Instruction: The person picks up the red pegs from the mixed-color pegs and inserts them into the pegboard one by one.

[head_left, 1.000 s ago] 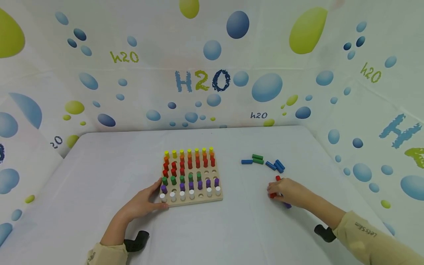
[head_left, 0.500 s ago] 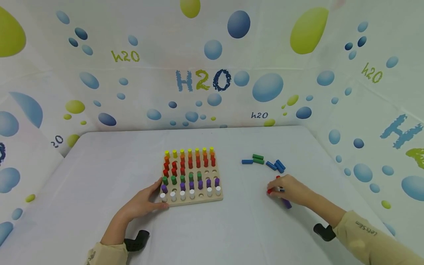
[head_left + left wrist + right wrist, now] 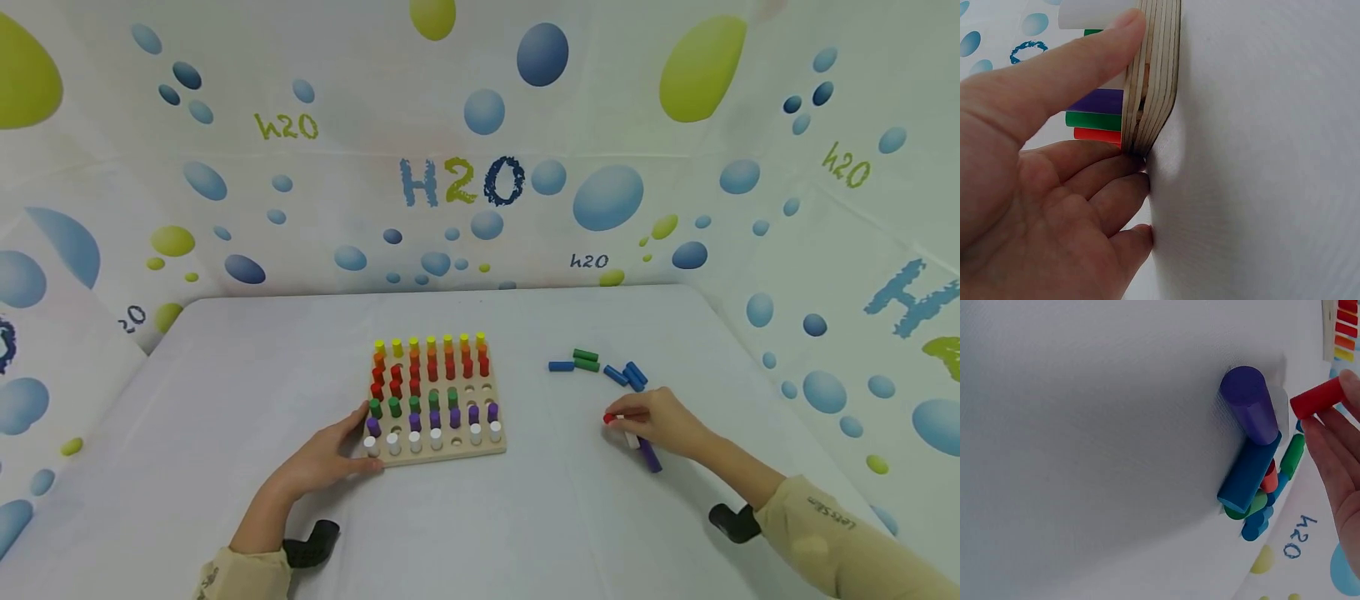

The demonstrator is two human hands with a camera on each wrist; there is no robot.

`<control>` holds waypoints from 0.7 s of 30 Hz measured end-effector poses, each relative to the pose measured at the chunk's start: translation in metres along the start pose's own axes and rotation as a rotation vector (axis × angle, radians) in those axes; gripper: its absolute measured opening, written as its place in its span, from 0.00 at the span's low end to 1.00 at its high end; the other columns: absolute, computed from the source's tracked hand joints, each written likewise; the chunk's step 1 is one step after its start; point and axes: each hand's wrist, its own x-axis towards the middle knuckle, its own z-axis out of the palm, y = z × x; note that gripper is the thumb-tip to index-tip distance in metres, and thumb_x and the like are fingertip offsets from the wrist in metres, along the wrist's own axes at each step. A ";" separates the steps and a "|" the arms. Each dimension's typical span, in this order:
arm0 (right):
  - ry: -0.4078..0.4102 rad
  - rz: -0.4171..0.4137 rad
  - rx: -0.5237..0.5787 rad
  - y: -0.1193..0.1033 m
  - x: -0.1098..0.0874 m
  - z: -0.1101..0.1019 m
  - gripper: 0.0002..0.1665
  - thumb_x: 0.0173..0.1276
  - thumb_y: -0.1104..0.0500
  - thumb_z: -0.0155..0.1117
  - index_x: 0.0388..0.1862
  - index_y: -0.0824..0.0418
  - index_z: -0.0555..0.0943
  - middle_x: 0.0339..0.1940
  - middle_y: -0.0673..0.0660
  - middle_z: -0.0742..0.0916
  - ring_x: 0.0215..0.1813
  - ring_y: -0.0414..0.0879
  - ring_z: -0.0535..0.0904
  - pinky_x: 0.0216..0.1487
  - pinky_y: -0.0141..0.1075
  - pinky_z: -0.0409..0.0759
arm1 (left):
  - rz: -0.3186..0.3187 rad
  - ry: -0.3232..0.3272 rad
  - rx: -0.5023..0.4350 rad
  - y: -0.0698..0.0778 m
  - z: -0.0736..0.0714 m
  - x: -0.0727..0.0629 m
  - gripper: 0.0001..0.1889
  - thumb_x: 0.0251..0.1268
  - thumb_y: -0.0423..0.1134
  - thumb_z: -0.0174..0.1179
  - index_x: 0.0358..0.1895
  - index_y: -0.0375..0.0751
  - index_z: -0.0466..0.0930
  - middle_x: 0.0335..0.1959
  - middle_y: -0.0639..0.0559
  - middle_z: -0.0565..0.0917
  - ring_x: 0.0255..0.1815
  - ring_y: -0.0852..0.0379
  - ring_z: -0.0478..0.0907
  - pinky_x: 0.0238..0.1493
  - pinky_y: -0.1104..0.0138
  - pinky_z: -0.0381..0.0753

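Note:
My left hand (image 3: 322, 458) grips the front left corner of a wooden pegboard (image 3: 442, 454). The thumb presses the board's layered edge (image 3: 1157, 75) in the left wrist view, and the fingers lie along the adjoining side. Coloured pegs stand in rows on the board: yellow, orange, red, green, purple and white, with some holes bare. To the right, my right hand (image 3: 663, 421) pinches a red peg (image 3: 1316, 399) between thumb and fingertips, held above the cloth. Beneath that hand lie a purple peg (image 3: 1257, 406), a white peg (image 3: 632, 439), a blue peg (image 3: 1247, 475) and another red peg (image 3: 1269, 478).
Beyond the right hand, loose pegs lie on the white cloth: a blue one (image 3: 561, 366), two green ones (image 3: 587, 365) and more blue ones (image 3: 634, 375). A patterned backdrop (image 3: 487, 250) rises behind the table. Black devices (image 3: 313, 546) sit at both wrists.
My right hand has lifted slightly with the red peg between its fingers, uncovering the white peg below. My left hand stays on the pegboard's corner.

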 end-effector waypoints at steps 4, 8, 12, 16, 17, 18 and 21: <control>0.046 0.013 0.097 0.001 0.004 0.003 0.08 0.58 0.64 0.65 0.37 0.66 0.83 0.33 0.56 0.87 0.36 0.41 0.84 0.34 0.28 0.81 | 0.008 0.003 -0.001 -0.002 0.000 0.000 0.53 0.48 0.52 0.68 0.71 0.32 0.45 0.69 0.33 0.53 0.69 0.35 0.46 0.64 0.42 0.50; 0.066 0.061 0.157 0.001 0.008 0.004 0.10 0.59 0.62 0.66 0.38 0.66 0.83 0.34 0.57 0.87 0.36 0.41 0.84 0.35 0.29 0.81 | 0.010 0.004 -0.008 -0.001 0.000 -0.001 0.53 0.48 0.52 0.68 0.71 0.32 0.45 0.69 0.33 0.53 0.69 0.36 0.46 0.64 0.43 0.50; 0.056 0.127 0.195 -0.001 0.013 0.005 0.12 0.59 0.62 0.65 0.40 0.68 0.82 0.36 0.59 0.87 0.37 0.44 0.84 0.36 0.29 0.81 | 0.000 0.007 -0.008 -0.001 0.000 -0.003 0.53 0.48 0.52 0.68 0.71 0.32 0.45 0.69 0.33 0.53 0.69 0.35 0.46 0.64 0.42 0.50; 0.041 0.166 0.206 -0.016 0.017 0.002 0.11 0.60 0.67 0.63 0.41 0.73 0.81 0.37 0.64 0.86 0.37 0.48 0.84 0.36 0.29 0.81 | -0.002 0.014 -0.002 -0.003 0.000 -0.005 0.53 0.48 0.53 0.67 0.71 0.33 0.45 0.69 0.33 0.52 0.69 0.36 0.46 0.64 0.42 0.50; 0.041 0.172 0.212 -0.016 0.017 0.002 0.12 0.60 0.67 0.63 0.41 0.73 0.81 0.37 0.64 0.86 0.37 0.48 0.84 0.36 0.29 0.81 | -0.003 0.015 0.001 -0.004 0.000 -0.004 0.53 0.48 0.53 0.67 0.71 0.33 0.45 0.69 0.34 0.53 0.69 0.36 0.46 0.64 0.42 0.50; 0.042 0.177 0.219 -0.016 0.016 0.002 0.12 0.60 0.67 0.62 0.41 0.73 0.81 0.37 0.64 0.86 0.37 0.48 0.84 0.36 0.29 0.81 | -0.002 0.016 0.003 -0.004 0.000 -0.004 0.53 0.48 0.53 0.67 0.71 0.34 0.45 0.69 0.34 0.53 0.69 0.36 0.46 0.64 0.42 0.50; 0.050 0.199 0.237 -0.010 0.014 0.005 0.13 0.61 0.64 0.63 0.42 0.72 0.81 0.37 0.62 0.86 0.38 0.47 0.84 0.36 0.28 0.80 | -0.006 0.016 0.006 -0.003 0.000 -0.003 0.53 0.48 0.54 0.67 0.71 0.35 0.45 0.69 0.34 0.53 0.69 0.36 0.47 0.64 0.42 0.50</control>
